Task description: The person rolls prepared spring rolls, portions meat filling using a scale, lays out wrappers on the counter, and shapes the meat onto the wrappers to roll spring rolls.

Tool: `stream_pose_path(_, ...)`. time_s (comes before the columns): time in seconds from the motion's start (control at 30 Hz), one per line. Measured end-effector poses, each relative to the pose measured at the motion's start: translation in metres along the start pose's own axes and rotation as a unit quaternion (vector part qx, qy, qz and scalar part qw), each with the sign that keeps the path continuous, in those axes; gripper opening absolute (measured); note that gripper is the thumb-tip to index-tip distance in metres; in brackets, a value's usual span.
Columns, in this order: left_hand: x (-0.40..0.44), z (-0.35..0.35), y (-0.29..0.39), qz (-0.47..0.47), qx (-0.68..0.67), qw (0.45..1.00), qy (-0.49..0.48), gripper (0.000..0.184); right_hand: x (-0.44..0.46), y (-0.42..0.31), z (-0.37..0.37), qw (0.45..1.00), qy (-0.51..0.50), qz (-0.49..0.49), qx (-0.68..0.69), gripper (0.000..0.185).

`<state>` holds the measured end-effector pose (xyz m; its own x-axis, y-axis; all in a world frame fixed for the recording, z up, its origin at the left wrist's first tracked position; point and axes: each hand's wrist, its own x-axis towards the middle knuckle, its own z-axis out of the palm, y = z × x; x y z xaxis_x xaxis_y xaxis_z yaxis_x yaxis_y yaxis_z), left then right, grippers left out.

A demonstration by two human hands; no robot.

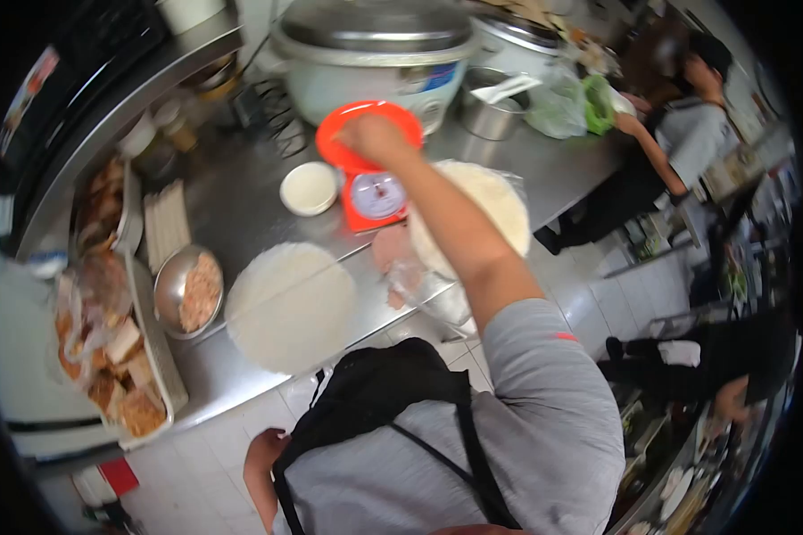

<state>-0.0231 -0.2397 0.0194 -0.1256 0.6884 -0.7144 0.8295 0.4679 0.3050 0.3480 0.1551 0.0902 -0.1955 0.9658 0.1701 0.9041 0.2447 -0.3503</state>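
My right hand (pixel 370 138) reaches over the orange-red pan (pixel 408 125) of a kitchen scale, fingers bunched and pointing down; what they hold is hidden and blurred. The scale's dial (pixel 377 196) faces me below the pan. To its left stands a small white bowl (pixel 309 189). A large round white sheet (pixel 290 308) lies near the counter's front edge. More pale round sheets (pixel 486 201) sit on plastic under my right arm. Pink round slices (pixel 390 248) lie beside them with a clear bag. My left hand (pixel 266 441) hangs low beside the black apron, its fingers mostly hidden.
A metal bowl (pixel 162 299) of pink chopped filling and a white basket (pixel 174 392) of browned pieces stand left. A big lidded cooker (pixel 330 85) and a metal pot (pixel 491 120) stand behind. At right a person (pixel 696 134) handles green-filled bags; another stands lower right.
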Motion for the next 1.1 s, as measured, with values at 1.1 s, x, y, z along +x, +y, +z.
stream_pose_path(1.1, 0.13, -0.019, 0.103, 0.335, -0.05, 0.875, 0.345, 0.061, -0.145, -0.137, 0.155, 0.932, -0.027, -0.203, 0.299, 0.04)
